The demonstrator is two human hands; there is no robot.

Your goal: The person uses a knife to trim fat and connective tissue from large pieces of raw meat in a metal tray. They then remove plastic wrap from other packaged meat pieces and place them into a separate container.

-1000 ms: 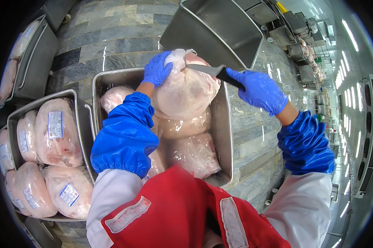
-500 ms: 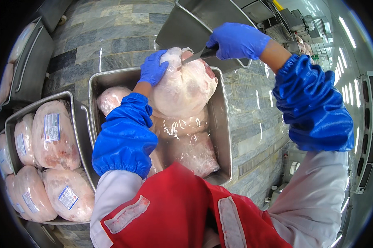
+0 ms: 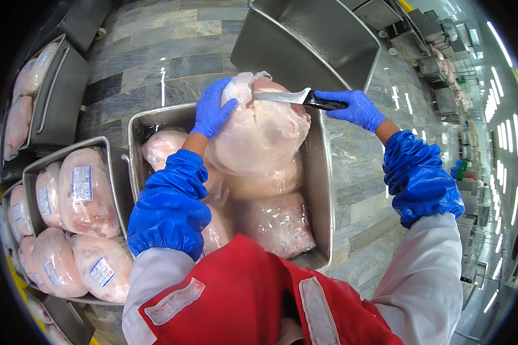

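A big pale piece of meat (image 3: 264, 138), partly covered in clear wrap, rests on other pieces at the far end of a metal tub (image 3: 326, 207). On its upper left side my left hand (image 3: 214, 109), in a blue glove, grips the meat and its wrap. My right hand (image 3: 359, 109), gloved too, is closed around the black handle of a knife (image 3: 282, 96). The blade points left across the top of the meat; its tip is by a fold near my left fingers. Beneath lies a wrapped piece of meat (image 3: 276, 224) in cloudy liquid.
To the left stands another metal tub (image 3: 112, 178) with several wrapped, labelled pieces of meat (image 3: 83, 192). A grey metal bin (image 3: 270, 52) stands just beyond my tub. More meat fills a bin (image 3: 63, 98) at the far left. Tiled floor (image 3: 184, 46) runs between them.
My right hand has come down and to the right, and the knife now lies flatter, with more of its blade showing. My left hand keeps its grip. The whole view has shifted slightly.
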